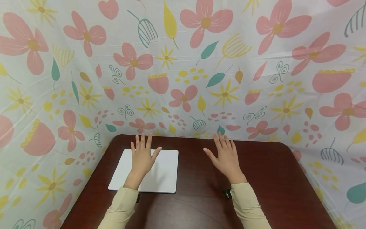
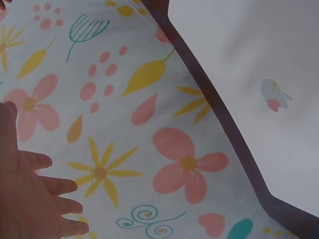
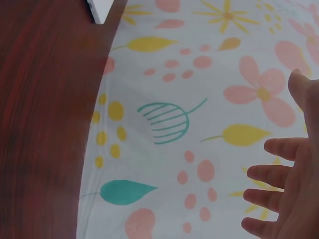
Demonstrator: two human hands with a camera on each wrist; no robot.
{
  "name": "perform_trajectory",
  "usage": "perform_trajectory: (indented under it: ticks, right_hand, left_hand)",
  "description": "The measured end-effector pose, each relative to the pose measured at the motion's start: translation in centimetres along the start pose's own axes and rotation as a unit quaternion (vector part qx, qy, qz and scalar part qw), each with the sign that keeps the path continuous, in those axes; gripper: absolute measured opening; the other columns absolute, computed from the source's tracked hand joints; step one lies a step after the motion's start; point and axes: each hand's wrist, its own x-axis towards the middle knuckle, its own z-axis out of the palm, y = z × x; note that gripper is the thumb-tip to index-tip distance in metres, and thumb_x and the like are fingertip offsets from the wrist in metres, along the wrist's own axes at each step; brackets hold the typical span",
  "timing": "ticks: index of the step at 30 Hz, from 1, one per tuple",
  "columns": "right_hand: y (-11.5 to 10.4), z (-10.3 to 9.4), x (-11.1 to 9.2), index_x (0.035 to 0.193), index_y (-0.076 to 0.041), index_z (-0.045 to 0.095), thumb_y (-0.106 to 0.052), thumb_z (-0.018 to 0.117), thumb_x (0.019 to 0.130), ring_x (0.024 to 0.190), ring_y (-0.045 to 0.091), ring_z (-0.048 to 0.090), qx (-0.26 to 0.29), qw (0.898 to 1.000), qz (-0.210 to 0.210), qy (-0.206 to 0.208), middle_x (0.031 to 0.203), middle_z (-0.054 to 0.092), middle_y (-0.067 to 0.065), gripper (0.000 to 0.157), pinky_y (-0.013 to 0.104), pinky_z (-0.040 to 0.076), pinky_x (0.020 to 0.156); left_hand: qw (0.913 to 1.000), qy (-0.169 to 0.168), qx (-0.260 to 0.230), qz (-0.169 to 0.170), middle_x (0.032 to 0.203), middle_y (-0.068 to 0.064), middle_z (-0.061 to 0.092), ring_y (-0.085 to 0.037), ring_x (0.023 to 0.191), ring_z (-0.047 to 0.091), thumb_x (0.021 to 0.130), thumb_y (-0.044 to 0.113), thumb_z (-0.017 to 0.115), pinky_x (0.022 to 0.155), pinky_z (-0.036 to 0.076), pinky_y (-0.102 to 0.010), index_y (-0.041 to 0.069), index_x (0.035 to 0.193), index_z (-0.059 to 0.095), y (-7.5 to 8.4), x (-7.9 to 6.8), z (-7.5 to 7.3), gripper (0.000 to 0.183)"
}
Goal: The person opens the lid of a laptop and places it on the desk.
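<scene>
The left hand (image 1: pixel 143 161) is hovering, its 5 fingers spread wide, above a closed white laptop (image 1: pixel 161 173) lying near the far left corner of the dark reddish worktop (image 1: pixel 191 200). The right hand (image 1: pixel 226 157), also spread wide, is hovering toward the far edge, while flower-printed fabric (image 1: pixel 160 117) is hanging along 3 sides.

Occlusion and cropping:
Left hand (image 1: pixel 142 162) is blocking part of the Apple laptop (image 1: pixel 164 171) in head view; right-wrist edges are cropping laptop and right hand (image 3: pixel 299 186).
</scene>
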Motion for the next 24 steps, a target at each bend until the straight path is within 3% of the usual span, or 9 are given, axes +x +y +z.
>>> perform_trajectory:
  ticks: [11, 24]
  right_hand:
    - [-1.2, 0.9, 0.1, 0.153, -0.01, 0.024, -0.054, 0.05, 0.094, 0.144, 0.037, 0.019, 0.052, 0.998, 0.01, -0.031, 0.155, 0.027, 0.017, 0.078, 0.057, 0.013, 0.113]
    - [-2.9, 2.5, 0.3, 0.15, -0.006, 0.031, -0.048, 0.051, 0.096, 0.142, 0.034, 0.026, 0.145, 0.989, -0.002, -0.017, 0.154, 0.032, 0.014, 0.072, 0.062, 0.023, 0.109]
  left_hand:
    - [0.9986, 0.027, -0.04, -0.024, 0.155, -0.027, 0.018, -0.043, 0.144, 0.002, 0.099, 0.054, 0.038, 0.113, 0.002, -0.06, 0.005, 0.153, 0.02, -1.9, -0.4, -0.7, 0.075]
    - [0.9949, 0.068, -0.058, -0.047, 0.15, -0.031, 0.028, -0.047, 0.142, 0.011, 0.1, 0.043, 0.046, 0.112, 0.008, -0.062, -0.001, 0.149, 0.028, -4.1, -1.0, -1.2, 0.068]
